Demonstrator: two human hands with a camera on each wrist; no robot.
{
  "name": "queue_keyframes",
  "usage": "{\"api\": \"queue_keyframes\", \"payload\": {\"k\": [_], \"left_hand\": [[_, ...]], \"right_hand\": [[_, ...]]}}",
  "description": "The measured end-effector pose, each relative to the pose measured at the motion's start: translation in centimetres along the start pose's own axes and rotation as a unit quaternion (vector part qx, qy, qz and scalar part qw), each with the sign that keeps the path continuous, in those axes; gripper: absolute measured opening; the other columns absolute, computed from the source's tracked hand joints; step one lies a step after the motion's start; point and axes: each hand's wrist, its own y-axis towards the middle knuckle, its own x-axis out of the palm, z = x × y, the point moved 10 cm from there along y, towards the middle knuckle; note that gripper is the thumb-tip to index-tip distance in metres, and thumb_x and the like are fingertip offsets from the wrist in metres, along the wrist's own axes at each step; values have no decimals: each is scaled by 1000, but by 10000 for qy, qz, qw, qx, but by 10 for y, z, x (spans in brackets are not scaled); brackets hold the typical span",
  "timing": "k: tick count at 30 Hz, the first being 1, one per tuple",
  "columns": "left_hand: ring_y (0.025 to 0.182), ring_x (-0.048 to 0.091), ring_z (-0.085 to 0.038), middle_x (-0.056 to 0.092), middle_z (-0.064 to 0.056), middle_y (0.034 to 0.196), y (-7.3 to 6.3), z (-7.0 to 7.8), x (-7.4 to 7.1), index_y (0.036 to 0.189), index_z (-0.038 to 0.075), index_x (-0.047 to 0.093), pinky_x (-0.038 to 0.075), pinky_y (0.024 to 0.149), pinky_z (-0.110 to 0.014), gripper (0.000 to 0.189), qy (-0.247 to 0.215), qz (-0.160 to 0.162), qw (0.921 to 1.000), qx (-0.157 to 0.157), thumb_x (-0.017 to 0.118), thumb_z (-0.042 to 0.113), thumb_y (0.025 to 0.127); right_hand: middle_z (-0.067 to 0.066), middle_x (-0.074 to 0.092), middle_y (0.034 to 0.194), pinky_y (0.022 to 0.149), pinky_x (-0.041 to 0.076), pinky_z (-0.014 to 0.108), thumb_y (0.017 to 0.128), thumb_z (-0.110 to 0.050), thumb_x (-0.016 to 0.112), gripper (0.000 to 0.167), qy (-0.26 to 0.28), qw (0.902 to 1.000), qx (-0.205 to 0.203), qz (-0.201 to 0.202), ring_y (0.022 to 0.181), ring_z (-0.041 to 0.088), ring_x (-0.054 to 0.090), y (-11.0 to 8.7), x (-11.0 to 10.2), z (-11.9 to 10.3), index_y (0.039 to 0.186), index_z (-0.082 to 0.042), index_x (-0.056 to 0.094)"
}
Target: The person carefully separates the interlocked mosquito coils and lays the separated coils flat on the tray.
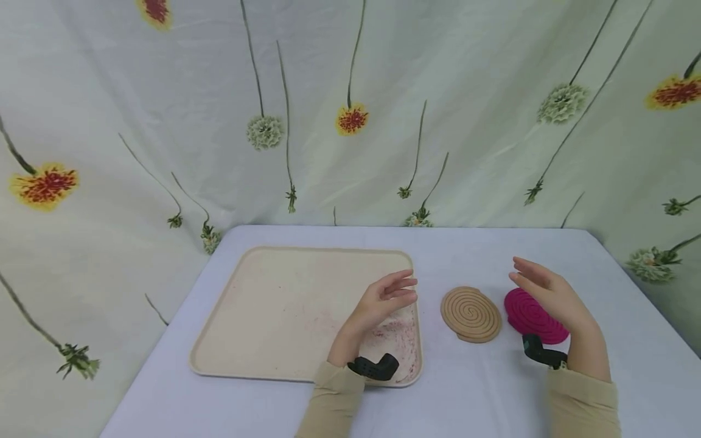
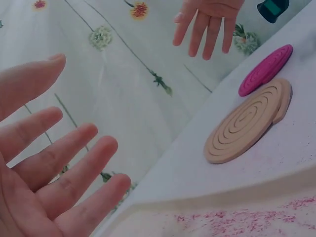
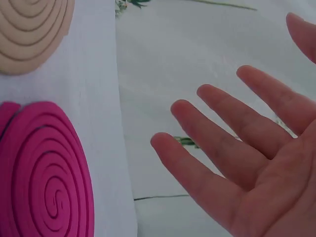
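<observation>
Two flat spiral coils lie side by side on the table, a tan coil (image 1: 471, 314) and a magenta coil (image 1: 533, 316). My left hand (image 1: 380, 302) hovers over the right part of a cream tray (image 1: 306, 252), its fingers spread and holding nothing. Above the magenta coil my right hand (image 1: 553, 295) is raised, covering part of it in the head view. Its fingers (image 3: 212, 160) are extended and bare in the right wrist view. In the left wrist view the tan coil (image 2: 249, 121) shows a loose end tucked along its outer edge.
Pinkish-red crumbs and smears (image 1: 397, 340) mark the tray's right end. A white cloth covers the table (image 1: 465, 389). Behind it hangs a pale curtain (image 1: 383, 61) printed with flowers. Each wrist carries a black camera band (image 1: 375, 367).
</observation>
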Motion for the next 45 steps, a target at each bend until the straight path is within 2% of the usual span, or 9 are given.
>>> {"api": "queue_keyframes", "payload": {"k": [7, 11, 21, 26, 29, 32, 36, 40, 45], "left_hand": [[109, 58, -29, 55, -25, 124, 1, -12, 4, 135, -4, 45, 50, 88, -31, 46, -38, 163, 9997, -168, 58, 4, 91], [103, 62, -26, 59, -22, 120, 3, -17, 8, 131, -4, 48, 51, 85, -32, 43, -54, 266, 9992, -298, 59, 7, 91], [92, 65, -17, 65, -16, 110, 4, -33, 29, 126, -4, 53, 53, 79, -28, 40, -45, 403, 9966, -712, 62, 11, 90], [87, 65, -16, 66, -16, 106, 3, -37, 37, 124, -3, 55, 53, 76, -28, 37, -127, 577, 9952, -781, 62, 9, 89], [85, 64, -16, 66, -17, 104, 1, -32, 41, 122, -5, 56, 53, 75, -28, 35, -77, 626, 9950, -779, 62, 6, 89], [85, 65, -17, 66, -17, 102, -3, -21, 43, 120, -6, 56, 53, 74, -28, 34, 40, 640, 9949, -775, 61, 5, 89], [85, 65, -19, 66, -17, 100, -7, -10, 44, 119, -4, 57, 53, 75, -30, 32, 74, 673, 9945, -797, 62, 6, 89], [85, 65, -17, 66, -17, 100, -9, -7, 44, 119, -3, 57, 54, 77, -33, 31, 33, 678, 9944, -816, 62, 6, 89], [85, 65, -17, 66, -18, 100, -8, -7, 44, 119, -4, 57, 54, 78, -35, 31, 33, 664, 9947, -788, 62, 5, 89]], "right_hand": [[24, 44, 136, 77, 47, 60, 95, -46, 47, 68, -20, 9994, 337, -8, 110, 33, 55, -2, -13, 44, 147, -7, 28], [11, 55, 125, 82, 52, 40, 95, -44, 49, 69, 312, 9981, 530, 27, 102, 16, 61, -7, -19, 62, 145, -2, 28], [33, 36, 137, 67, 47, 7, 90, -51, 54, 83, 1207, 9835, 1156, 691, 80, -18, 46, -5, -22, 117, 142, 8, 27], [32, 38, 136, 65, 45, 6, 92, -46, 53, 80, 1241, 9787, 1348, 922, 76, -20, 42, -13, -24, 108, 141, 11, 26], [31, 37, 138, 66, 45, 7, 93, -42, 53, 76, 1157, 9747, 1629, 1005, 78, -16, 42, -21, -24, 98, 142, 9, 26], [31, 29, 143, 87, 48, 25, 93, -41, 52, 73, 1081, 9666, 1986, 1205, 99, 9, 53, -28, -25, 95, 143, 6, 26], [30, 25, 146, 104, 29, 56, 92, -41, 53, 75, 1156, 9552, 2365, 1351, 130, 43, 28, -32, -24, 102, 145, 4, 25], [31, 25, 145, 105, 27, 56, 91, -36, 57, 75, 1145, 9567, 2355, 1268, 132, 45, 25, -32, -21, 109, 144, 6, 24], [33, 32, 140, 95, 41, 47, 88, -22, 63, 70, 682, 9657, 2227, 1149, 127, 45, 32, -28, -19, 115, 142, 8, 28]]}}
